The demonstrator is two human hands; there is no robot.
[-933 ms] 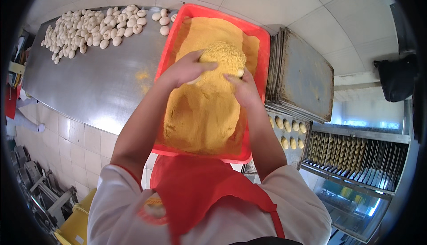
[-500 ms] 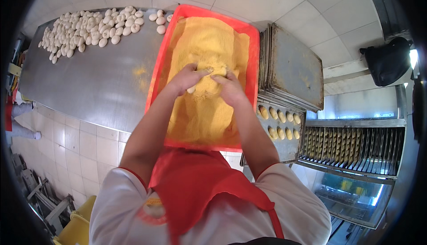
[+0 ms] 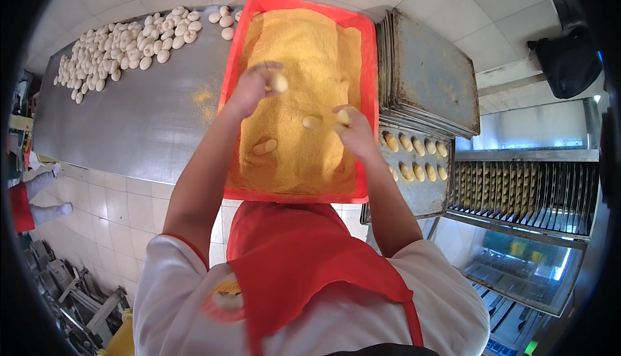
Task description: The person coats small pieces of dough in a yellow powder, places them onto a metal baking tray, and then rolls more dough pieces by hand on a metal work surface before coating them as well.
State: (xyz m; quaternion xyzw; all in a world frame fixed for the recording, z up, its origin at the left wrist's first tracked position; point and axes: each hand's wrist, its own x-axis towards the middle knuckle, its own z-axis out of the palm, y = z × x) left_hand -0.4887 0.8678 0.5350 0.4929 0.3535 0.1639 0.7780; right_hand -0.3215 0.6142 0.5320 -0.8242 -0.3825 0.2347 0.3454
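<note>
A red tub (image 3: 371,65) holds a bed of fine yellow crumbs (image 3: 304,45). Above its left half my left hand (image 3: 253,88), smeared by motion, is closed on a pale dough piece (image 3: 279,83). Near the tub's right wall, my right hand (image 3: 358,135) grips a second dough piece (image 3: 343,118) at its fingertips. Between the hands one more oval dough piece (image 3: 311,122) lies on the crumbs. Another, partly coated dough piece (image 3: 270,145) rests nearer me, below my left hand.
Many white dough balls (image 3: 132,49) cover the back of the steel table (image 3: 129,129) at left. Right of the tub, stacked baking trays (image 3: 433,71) stand behind a tray (image 3: 420,197) with rows of coated pieces. A rack of filled trays (image 3: 498,194) stands farther right.
My hands have moved apart from the middle of the crumbs, left hand up and left, right hand right and slightly toward me. Loose dough pieces now show on the crumbs.
</note>
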